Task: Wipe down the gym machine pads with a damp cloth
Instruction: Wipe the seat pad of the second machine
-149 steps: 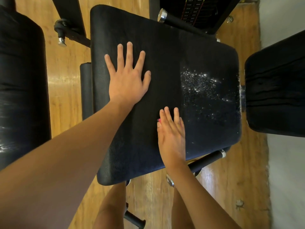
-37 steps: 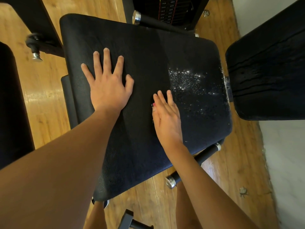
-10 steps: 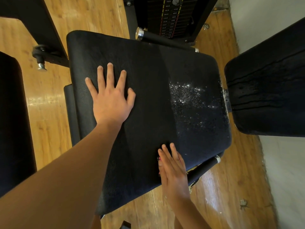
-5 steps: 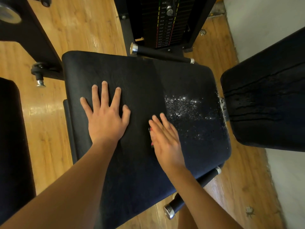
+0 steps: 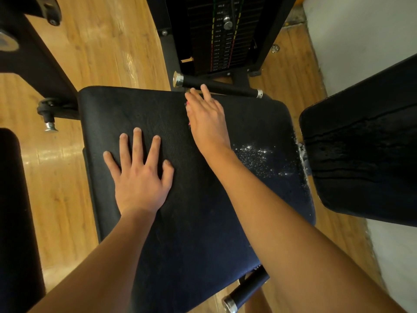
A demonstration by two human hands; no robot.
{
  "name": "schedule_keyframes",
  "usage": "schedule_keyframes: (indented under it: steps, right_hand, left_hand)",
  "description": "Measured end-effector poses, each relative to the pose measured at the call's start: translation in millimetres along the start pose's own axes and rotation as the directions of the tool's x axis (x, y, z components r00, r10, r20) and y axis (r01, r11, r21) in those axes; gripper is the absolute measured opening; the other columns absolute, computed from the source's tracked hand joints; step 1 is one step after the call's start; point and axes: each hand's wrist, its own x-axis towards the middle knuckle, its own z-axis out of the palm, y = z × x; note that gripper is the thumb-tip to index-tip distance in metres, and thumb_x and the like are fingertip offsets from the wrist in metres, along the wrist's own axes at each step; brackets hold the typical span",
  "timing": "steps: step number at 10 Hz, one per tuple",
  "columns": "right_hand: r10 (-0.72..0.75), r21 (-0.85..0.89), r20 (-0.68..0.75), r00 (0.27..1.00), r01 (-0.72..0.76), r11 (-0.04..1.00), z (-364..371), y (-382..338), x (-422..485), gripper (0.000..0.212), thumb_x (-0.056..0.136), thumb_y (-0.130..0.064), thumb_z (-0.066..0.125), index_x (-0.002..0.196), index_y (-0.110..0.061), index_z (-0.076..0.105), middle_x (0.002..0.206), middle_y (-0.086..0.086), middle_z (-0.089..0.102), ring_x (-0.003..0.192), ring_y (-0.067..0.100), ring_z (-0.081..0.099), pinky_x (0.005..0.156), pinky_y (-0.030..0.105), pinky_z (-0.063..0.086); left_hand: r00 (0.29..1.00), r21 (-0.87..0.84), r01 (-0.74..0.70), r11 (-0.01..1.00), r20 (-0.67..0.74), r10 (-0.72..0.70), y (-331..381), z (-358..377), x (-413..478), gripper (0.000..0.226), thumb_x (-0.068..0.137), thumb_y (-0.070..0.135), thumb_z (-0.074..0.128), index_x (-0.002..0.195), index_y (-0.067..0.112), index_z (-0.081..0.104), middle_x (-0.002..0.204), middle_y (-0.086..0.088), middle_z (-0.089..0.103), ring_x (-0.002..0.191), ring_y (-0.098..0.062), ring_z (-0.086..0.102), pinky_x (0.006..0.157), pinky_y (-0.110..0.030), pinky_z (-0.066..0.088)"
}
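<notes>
Wood-plank flooring (image 5: 106,46) lies under a black weight machine, with a pale wall (image 5: 361,30) at the right.

Right hand (image 5: 206,118): palm down on the far part of the seat pad (image 5: 203,233), fingers straight and close together, pressing rather than curling. A thin sliver of pink cloth (image 5: 188,124) shows along the hand's left edge. The rest is hidden under the palm, so its extent cannot be told. The fingertips reach the pad's far edge, right at the black grip bar (image 5: 225,88) with chrome end caps.

Left hand (image 5: 140,179): flat on the left-centre of the same pad, fingers spread and straight, holding nothing. It sits nearer the person than the right hand and apart from it.

Pad condition: a white speckled patch (image 5: 255,154) lies just right of the right wrist and thins out toward the pad's right edge.

Surroundings: a second pad (image 5: 361,159), black with dark streaks, stands just beside the seat pad's right edge. A third dark pad (image 5: 13,211) sits at the left margin, across a strip of floor. A weight stack (image 5: 221,48) with a selector pin (image 5: 228,24) stands beyond the grip bar. A chrome-tipped adjuster pin (image 5: 50,127) hangs from the frame at the pad's far-left corner, and a lower grip (image 5: 244,292) projects beneath the near edge
</notes>
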Motion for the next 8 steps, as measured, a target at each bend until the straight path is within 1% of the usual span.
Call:
schedule_keyframes:
  steps: [1, 2, 4, 6, 7, 8]
  right_hand:
    - [0.013, -0.078, 0.065, 0.998, -0.008, 0.997, 6, 2, 5, 0.040, 0.112, -0.022, 0.033, 0.147, -0.011, 0.051, 0.158, 0.005, 0.046, 0.156, 0.024, 0.020, 0.122, 0.038, 0.025]
    - [0.043, -0.048, 0.056, 0.998, -0.040, 0.998, 6, -1, 6, 0.040, 0.111, -0.021, 0.036, 0.145, -0.010, 0.054, 0.157, 0.006, 0.048, 0.156, 0.025, 0.021, 0.121, 0.039, 0.027]
    - [0.091, -0.023, 0.034, 0.995, -0.091, 0.996, 6, -4, -2, 0.042, 0.110, -0.020, 0.038, 0.149, -0.009, 0.049, 0.159, 0.007, 0.044, 0.157, 0.025, 0.018, 0.122, 0.040, 0.027]
    - [0.097, 0.012, 0.037, 0.995, -0.097, 0.995, 9, -4, -28, 0.042, 0.110, -0.019, 0.042, 0.149, -0.007, 0.049, 0.158, 0.009, 0.045, 0.156, 0.026, 0.020, 0.122, 0.042, 0.025]
    - [0.101, -0.003, 0.056, 0.993, -0.101, 0.995, 8, -3, -29, 0.043, 0.110, -0.020, 0.040, 0.150, -0.008, 0.047, 0.160, 0.008, 0.043, 0.157, 0.025, 0.017, 0.123, 0.042, 0.025]
    - [0.101, -0.047, 0.089, 0.991, -0.097, 0.994, 7, -3, -18, 0.045, 0.111, -0.022, 0.036, 0.154, -0.010, 0.043, 0.163, 0.005, 0.037, 0.158, 0.023, 0.010, 0.125, 0.040, 0.020]
  left_hand:
    - [1.000, -0.005, 0.002, 1.000, 0.000, -0.002, 0, -1, 1, 0.061, 0.101, 0.049, 0.031, 0.157, 0.026, 0.035, 0.168, -0.012, 0.021, 0.157, -0.036, 0.009, 0.121, -0.068, 0.007]
    - [1.000, -0.005, 0.004, 1.000, -0.001, -0.004, 0, 0, -1, 0.061, 0.101, 0.049, 0.031, 0.157, 0.026, 0.035, 0.169, -0.011, 0.020, 0.157, -0.036, 0.009, 0.121, -0.068, 0.006]
    - [1.000, -0.008, 0.006, 1.000, 0.003, -0.006, 0, -1, 0, 0.061, 0.101, 0.049, 0.032, 0.157, 0.026, 0.036, 0.169, -0.011, 0.020, 0.157, -0.035, 0.009, 0.122, -0.067, 0.006]
    - [1.000, -0.008, 0.007, 1.000, -0.002, -0.007, 0, 0, -2, 0.061, 0.101, 0.049, 0.031, 0.157, 0.026, 0.036, 0.169, -0.011, 0.021, 0.157, -0.035, 0.009, 0.122, -0.067, 0.005]
    - [1.000, -0.005, 0.006, 1.000, -0.002, -0.006, 0, 0, -1, 0.061, 0.101, 0.048, 0.033, 0.157, 0.026, 0.037, 0.168, -0.011, 0.021, 0.157, -0.035, 0.010, 0.122, -0.067, 0.006]
    - [1.000, -0.005, 0.005, 1.000, -0.013, -0.005, 1, 0, -2, 0.060, 0.100, 0.046, 0.035, 0.156, 0.026, 0.038, 0.168, -0.011, 0.022, 0.156, -0.036, 0.011, 0.121, -0.068, 0.006]
